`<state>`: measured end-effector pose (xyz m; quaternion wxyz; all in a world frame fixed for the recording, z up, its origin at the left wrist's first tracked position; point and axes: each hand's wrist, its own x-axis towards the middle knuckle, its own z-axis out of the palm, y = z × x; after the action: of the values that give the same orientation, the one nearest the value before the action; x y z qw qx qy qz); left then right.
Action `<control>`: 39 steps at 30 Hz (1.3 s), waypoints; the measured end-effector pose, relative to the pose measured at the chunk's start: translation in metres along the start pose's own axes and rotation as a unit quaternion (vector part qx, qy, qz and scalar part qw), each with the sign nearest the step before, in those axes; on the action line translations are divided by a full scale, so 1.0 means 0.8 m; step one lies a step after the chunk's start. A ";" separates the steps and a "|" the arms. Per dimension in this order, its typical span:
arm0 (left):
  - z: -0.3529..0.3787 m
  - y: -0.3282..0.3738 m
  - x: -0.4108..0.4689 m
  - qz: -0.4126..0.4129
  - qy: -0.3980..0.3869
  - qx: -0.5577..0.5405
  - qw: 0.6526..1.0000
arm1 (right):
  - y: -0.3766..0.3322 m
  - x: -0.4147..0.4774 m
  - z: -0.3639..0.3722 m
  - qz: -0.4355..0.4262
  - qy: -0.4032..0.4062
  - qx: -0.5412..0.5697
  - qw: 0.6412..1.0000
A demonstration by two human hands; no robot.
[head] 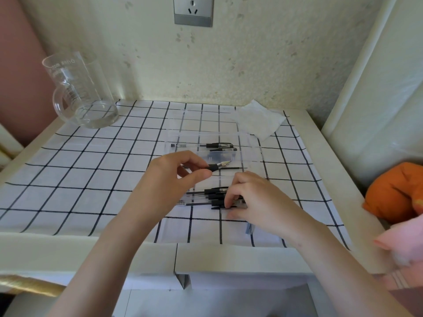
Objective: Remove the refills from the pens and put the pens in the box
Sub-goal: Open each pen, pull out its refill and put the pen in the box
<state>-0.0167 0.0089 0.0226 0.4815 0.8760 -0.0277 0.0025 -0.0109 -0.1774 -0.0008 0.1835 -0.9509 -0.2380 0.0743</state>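
Observation:
My left hand [174, 177] pinches a clear pen with a black grip [216, 166], held level just in front of the clear plastic box [249, 143]. Two pens [219, 147] lie inside that box. A thin loose refill [233, 167] rests on the cloth beside the held pen's tip. Nearer to me lies a pile of several black-gripped pens [206, 197]. My right hand [254, 200] rests on the pile's right end, fingertips touching the pens; I cannot tell whether it grips one.
A glass measuring jug [77, 92] stands at the back left of the checked tablecloth [91, 175]. A crumpled white tissue [258, 120] lies at the back right. A small blue-grey clip [249, 228] sits by my right wrist. Orange and pink cushions [398, 193] lie right of the table.

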 end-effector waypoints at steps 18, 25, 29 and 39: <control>-0.001 0.006 -0.003 -0.002 -0.010 -0.039 0.999 | 0.029 -0.009 -0.051 0.058 0.133 0.389 0.910; 0.001 0.008 -0.004 0.000 -0.020 -0.050 0.999 | 0.024 -0.003 -0.042 0.045 0.141 0.412 0.899; 0.002 0.008 -0.004 0.006 -0.021 -0.053 0.998 | 0.017 0.002 -0.036 0.037 0.143 0.440 0.886; 0.008 0.007 -0.004 0.029 -0.015 -0.064 0.997 | 0.006 0.007 -0.021 0.017 0.148 0.477 0.866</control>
<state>-0.0201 0.0006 0.0235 0.5354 0.8424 -0.0603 0.0013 -0.0004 -0.1839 0.0124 0.6461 -0.7514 -0.1278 0.0406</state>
